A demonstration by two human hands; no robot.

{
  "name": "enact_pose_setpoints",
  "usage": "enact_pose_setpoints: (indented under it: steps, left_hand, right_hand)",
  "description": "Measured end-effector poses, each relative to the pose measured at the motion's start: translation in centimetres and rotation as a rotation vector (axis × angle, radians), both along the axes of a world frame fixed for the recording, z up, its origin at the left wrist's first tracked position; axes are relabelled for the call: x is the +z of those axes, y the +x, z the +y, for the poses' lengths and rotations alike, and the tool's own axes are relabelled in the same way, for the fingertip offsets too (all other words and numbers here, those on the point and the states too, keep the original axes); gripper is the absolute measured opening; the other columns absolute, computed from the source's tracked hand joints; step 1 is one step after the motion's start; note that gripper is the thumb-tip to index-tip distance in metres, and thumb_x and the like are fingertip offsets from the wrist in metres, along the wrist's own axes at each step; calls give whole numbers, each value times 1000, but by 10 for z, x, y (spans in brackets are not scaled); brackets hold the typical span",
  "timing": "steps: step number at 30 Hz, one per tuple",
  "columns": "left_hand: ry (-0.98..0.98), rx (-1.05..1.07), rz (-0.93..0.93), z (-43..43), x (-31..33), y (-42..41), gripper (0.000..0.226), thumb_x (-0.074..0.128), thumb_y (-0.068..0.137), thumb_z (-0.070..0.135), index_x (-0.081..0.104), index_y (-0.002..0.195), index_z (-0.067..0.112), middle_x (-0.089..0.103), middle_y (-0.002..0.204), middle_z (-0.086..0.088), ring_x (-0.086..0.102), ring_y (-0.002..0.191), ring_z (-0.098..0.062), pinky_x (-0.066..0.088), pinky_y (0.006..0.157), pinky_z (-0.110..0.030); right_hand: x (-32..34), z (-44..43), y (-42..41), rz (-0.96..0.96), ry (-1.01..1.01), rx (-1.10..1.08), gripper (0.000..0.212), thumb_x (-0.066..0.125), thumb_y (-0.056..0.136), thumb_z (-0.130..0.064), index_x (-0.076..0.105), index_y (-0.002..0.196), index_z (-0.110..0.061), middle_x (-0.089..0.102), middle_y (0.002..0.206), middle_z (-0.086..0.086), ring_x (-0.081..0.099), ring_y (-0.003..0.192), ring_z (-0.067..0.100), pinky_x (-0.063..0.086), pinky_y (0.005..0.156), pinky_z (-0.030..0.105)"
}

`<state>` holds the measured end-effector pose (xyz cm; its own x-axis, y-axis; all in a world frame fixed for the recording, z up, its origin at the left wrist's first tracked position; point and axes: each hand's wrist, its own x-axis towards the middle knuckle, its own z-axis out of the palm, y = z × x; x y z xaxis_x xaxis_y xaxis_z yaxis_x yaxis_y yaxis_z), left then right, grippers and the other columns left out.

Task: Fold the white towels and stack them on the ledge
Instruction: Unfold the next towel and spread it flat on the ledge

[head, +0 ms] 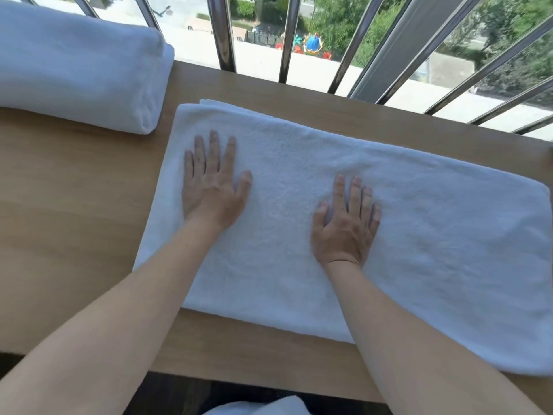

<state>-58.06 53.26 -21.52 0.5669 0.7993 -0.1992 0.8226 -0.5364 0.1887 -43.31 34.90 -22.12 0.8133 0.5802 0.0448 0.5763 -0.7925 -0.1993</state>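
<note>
A white towel (434,244), folded into a long flat rectangle, lies across the wooden ledge (74,229). My left hand (212,181) rests palm down on its left part, fingers spread and flat. My right hand (347,220) presses flat on the towel's middle, fingers apart. Neither hand grips any cloth. A thick stack of folded white towels (77,67) sits at the ledge's far left, apart from the flat towel.
Metal window bars (223,34) rise along the ledge's far edge, with a street far below outside. A bit of another white cloth (263,407) shows at the bottom edge, below the ledge's near rim.
</note>
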Motion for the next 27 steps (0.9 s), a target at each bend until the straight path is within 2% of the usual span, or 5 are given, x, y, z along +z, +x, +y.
enact_pose_setpoints:
  steps: [7,13,18,23,27]
  left_hand:
    - [-38,-269,-38,-133,0,-49,71,25,99,58,4,160,28,-3,168,1,-7,154,-23,0,124,-46]
    - [-31,-6,76,-76,0,-110,71,11,94,66,-16,155,40,-23,164,10,-22,150,-15,-9,123,-39]
    - [-8,93,85,-68,5,-109,73,6,94,63,-18,156,33,-24,164,3,-23,151,-22,-10,123,-42]
    - [-24,-199,-4,-108,6,-63,73,10,97,62,-8,159,29,-17,166,-2,-22,151,-25,-10,123,-46]
    - [-32,-292,-67,-136,3,-11,74,14,98,61,-6,160,24,-14,167,-5,-19,152,-25,-11,122,-45]
  right_hand:
    - [1,-1,0,31,-1,-6,60,35,97,-43,32,155,-29,25,164,2,18,151,24,7,123,45]
    - [2,-2,-1,54,-1,1,60,35,98,-39,28,157,-29,22,165,2,14,152,23,4,123,45]
    - [6,-2,-3,73,-25,14,60,35,100,-38,23,158,-28,18,166,2,10,153,23,3,123,45]
    - [8,-4,0,131,-89,63,60,28,104,-40,11,160,-29,5,168,0,-1,154,20,-3,123,45]
    - [13,-21,5,225,-16,152,56,35,105,-31,18,159,-24,9,167,1,1,154,18,-8,123,37]
